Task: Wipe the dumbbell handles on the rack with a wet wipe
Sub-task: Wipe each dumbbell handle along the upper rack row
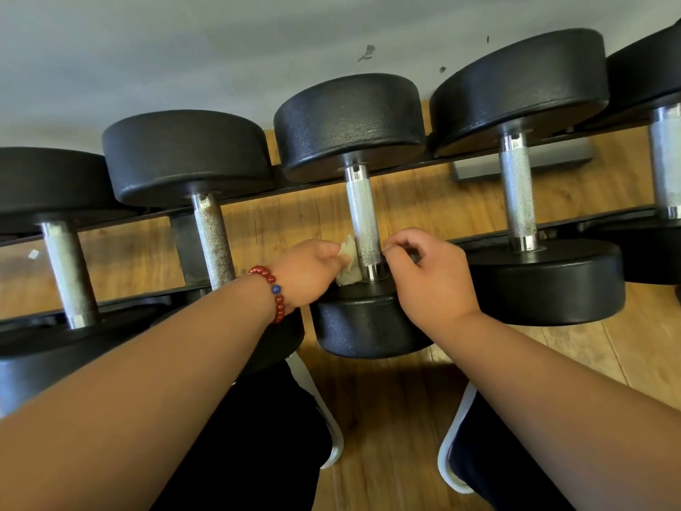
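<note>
here the left hand (306, 274) pinches the wet wipe (348, 265) in its fingers against the 9 o'clock side of the middle dumbbell handle (363, 219), which runs 12 to 6 on the rack (475, 239), the right hand (431, 278) curled at its 3 o'clock, grip unclear.

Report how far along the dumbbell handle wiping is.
Done: nothing surely finished; counting from the left, the fourth handle and fifth handle look brighter. In hand: the left hand holds the wet wipe against the near end of the third handle, the right hand curled at its other side. Left: probably the duller, speckled first handle and second handle.
</note>
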